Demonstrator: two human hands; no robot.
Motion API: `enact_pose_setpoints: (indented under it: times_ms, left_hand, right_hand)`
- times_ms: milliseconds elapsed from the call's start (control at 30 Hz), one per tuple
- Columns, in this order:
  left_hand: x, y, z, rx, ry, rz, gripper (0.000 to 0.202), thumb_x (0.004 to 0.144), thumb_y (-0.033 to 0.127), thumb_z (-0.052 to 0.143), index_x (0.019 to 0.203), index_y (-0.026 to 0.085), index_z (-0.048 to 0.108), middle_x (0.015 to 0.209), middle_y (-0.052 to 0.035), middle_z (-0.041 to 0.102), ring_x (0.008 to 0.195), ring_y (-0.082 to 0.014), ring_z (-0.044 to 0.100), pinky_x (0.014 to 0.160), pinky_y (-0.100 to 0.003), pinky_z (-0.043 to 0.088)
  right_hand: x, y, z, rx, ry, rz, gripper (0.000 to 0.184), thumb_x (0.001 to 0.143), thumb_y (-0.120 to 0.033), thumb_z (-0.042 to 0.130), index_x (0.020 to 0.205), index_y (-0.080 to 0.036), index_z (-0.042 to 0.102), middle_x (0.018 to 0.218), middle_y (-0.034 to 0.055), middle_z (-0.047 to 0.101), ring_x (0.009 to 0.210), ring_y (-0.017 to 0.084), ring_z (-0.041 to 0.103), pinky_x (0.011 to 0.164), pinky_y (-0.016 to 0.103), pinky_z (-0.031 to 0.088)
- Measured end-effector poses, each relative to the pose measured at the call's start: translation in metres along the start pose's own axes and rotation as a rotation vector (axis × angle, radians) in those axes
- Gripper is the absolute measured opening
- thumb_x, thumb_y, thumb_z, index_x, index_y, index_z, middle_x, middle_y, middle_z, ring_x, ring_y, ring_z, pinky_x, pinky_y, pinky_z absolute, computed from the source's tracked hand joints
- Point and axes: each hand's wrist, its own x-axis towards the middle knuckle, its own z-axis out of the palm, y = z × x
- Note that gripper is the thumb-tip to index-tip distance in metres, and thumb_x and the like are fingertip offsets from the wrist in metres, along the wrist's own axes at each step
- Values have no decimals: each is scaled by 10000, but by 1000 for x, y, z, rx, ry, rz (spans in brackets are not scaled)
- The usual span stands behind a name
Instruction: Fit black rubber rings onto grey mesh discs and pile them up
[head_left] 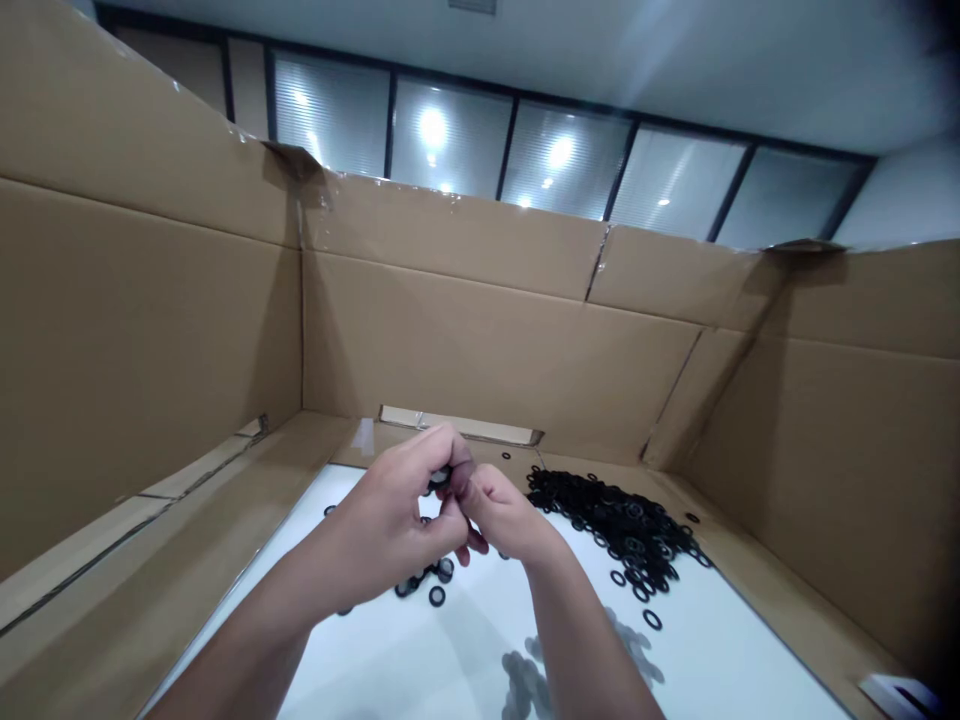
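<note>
My left hand (405, 515) is closed over the middle of the white board, its fingers curled round a black ring (439, 478) that shows partly between thumb and forefinger. Pressed against its fingertips is my right hand (510, 515), also closed in a pinch; whatever lies in that pinch is hidden. Below and behind the left hand lie several black rings with grey centres (437, 596). A large heap of black rings (622, 520) spreads to the right of my hands. Translucent grey discs (521, 685) lie beside and partly behind my right forearm.
Tall cardboard walls (465, 320) surround the white board (450, 660) at the back and both sides. A slot (465, 425) is cut low in the back wall. Single rings (692, 518) lie on the cardboard floor. A white object (900, 697) sits at the lower right.
</note>
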Motion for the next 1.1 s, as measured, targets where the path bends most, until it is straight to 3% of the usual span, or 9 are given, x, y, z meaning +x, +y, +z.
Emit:
enact_pose_setpoints:
  times_ms: [267, 567, 800, 1100]
  left_hand:
    - [2, 0, -4, 82, 22, 41, 263, 799, -23, 473, 805, 234, 414, 796, 66, 449, 666, -88, 630, 529, -196, 467]
    - [-1, 1, -7, 55, -12, -2, 274, 765, -19, 479, 778, 238, 383, 779, 60, 420, 672, -97, 584, 498, -206, 400]
    - [1, -1, -9, 39, -14, 5, 272, 772, -6, 500, 769, 237, 378, 761, 55, 380, 705, -108, 494, 558, -227, 367]
    - [-1, -3, -8, -61, -5, 10, 301, 743, -35, 468, 754, 236, 339, 764, 51, 362, 701, -115, 405, 594, -241, 365]
  right_hand:
    - [-3, -9, 1, -80, 14, 40, 748, 899, -788, 415, 487, -165, 456, 398, -18, 462, 342, 75, 458, 360, 182, 289]
    - [-5, -4, 0, -123, -8, 62, 742, 912, -764, 430, 528, -138, 536, 446, 14, 546, 367, 73, 464, 377, 176, 324]
    - [-8, -9, 1, -188, 0, 82, 752, 946, -729, 410, 508, -132, 540, 450, 19, 551, 378, 69, 456, 396, 174, 328]
    - [-13, -33, 11, -371, 100, 73, 763, 944, -733, 414, 499, -131, 564, 415, -10, 507, 366, 60, 440, 397, 176, 300]
